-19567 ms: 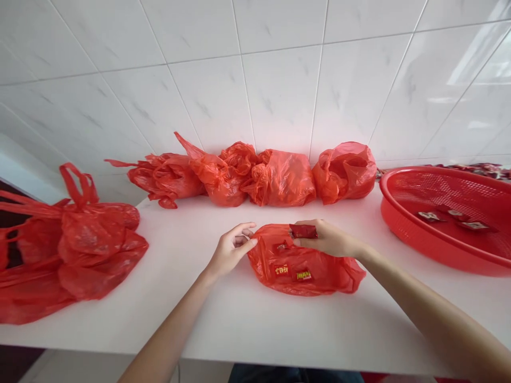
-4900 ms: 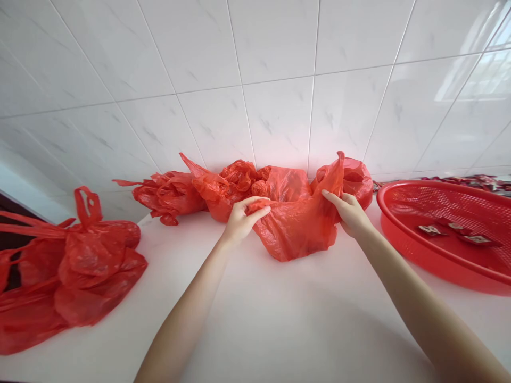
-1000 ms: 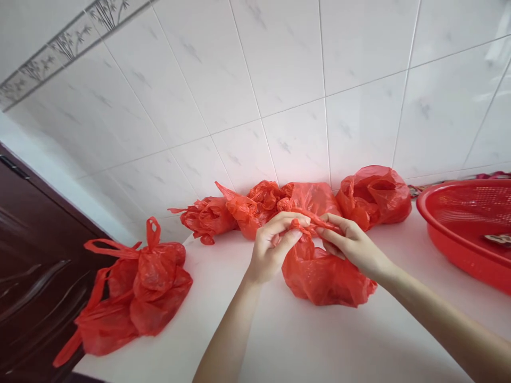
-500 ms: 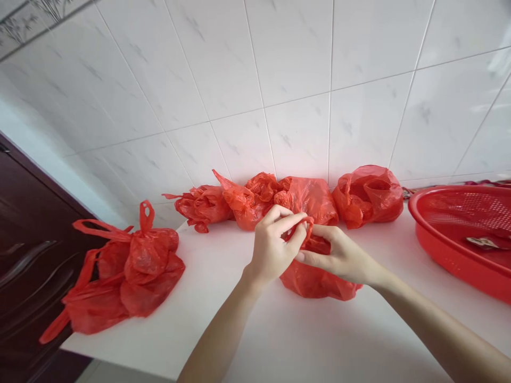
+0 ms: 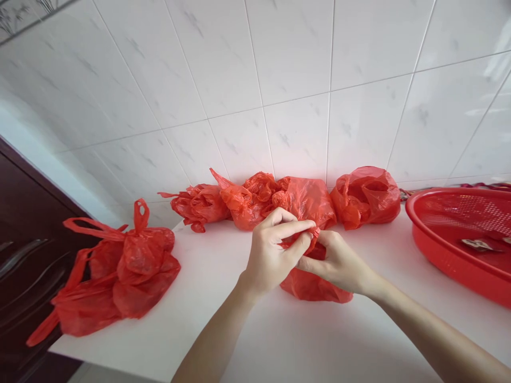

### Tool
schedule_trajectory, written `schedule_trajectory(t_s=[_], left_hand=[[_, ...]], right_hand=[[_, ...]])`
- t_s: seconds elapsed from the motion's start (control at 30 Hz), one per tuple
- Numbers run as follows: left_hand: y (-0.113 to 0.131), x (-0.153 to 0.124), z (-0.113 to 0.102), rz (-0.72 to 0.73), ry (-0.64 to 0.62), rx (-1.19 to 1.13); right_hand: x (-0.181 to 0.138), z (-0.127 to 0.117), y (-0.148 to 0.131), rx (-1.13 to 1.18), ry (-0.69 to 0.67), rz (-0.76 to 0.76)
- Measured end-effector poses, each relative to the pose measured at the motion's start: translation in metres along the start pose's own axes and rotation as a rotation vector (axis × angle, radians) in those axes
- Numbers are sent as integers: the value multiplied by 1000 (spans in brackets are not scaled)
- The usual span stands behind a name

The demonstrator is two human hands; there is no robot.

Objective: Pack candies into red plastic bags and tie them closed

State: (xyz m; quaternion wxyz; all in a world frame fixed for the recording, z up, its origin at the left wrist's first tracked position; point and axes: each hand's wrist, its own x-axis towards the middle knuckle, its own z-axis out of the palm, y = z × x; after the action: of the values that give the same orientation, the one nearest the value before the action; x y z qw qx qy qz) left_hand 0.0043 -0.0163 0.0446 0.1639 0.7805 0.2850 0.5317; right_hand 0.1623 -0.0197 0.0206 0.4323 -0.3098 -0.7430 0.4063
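Observation:
A red plastic bag (image 5: 317, 287) rests on the white table, its gathered top raised between both hands. Thumb and fingers of my left hand (image 5: 275, 250) pinch the twisted upper part of the bag. Close on the right, my right hand (image 5: 339, 263) grips the same bag a little lower, thumb and index finger around its neck. The fingers cover much of the bag's top, so whether it is knotted cannot be seen. Just behind the hands stands another red bag (image 5: 311, 199).
More red bags line the tiled wall (image 5: 295, 133), one open bag (image 5: 367, 197) among them. Several tied bags (image 5: 139, 266) are heaped at the left edge of the white table (image 5: 207, 298). At right, a red plastic basket (image 5: 431, 250) holds small packets (image 5: 477, 244).
Both hands have shifted slightly down and right at the bag's top, still gripping it. The twisted plastic at my left fingertips looks more tightly bunched. The view has moved slightly.

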Motion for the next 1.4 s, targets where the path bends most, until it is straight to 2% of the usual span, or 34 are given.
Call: schedule_trajectory(t_s=[0.17,0.3,0.4,0.5,0.6,0.7,0.77,0.83,0.93,1.03,1.17,1.3,1.4], left_hand=[[-2,3,-7,-54,-18,-74],[-9,9,-16,-69,-29,54],[-16,11,-19,-218,-90,140],[-23,11,-18,-329,-119,98],[-26,12,-14,-275,-53,-32],[-22,11,-10,-90,17,-104],[-18,9,-8,55,-54,-77],[-15,6,-4,170,-209,8],[-13,1,1,243,-379,202],[-13,-1,5,205,-419,265],[-12,0,2,112,-427,167],[-11,1,-6,20,-532,126],[-9,0,-13,3,-589,114]], right_hand=[[1,-3,-2,29,53,54],[3,-16,-1,100,88,175],[4,-25,1,151,78,242],[6,-31,2,194,48,261],[9,-35,4,266,-7,259],[13,-38,9,461,-29,282],[16,-41,13,598,-1,313],[17,-43,17,673,31,349],[16,-46,18,670,53,380],[14,-50,16,646,45,372],[14,-53,15,696,45,390],[16,-54,20,767,59,408],[17,-54,21,777,91,412]])
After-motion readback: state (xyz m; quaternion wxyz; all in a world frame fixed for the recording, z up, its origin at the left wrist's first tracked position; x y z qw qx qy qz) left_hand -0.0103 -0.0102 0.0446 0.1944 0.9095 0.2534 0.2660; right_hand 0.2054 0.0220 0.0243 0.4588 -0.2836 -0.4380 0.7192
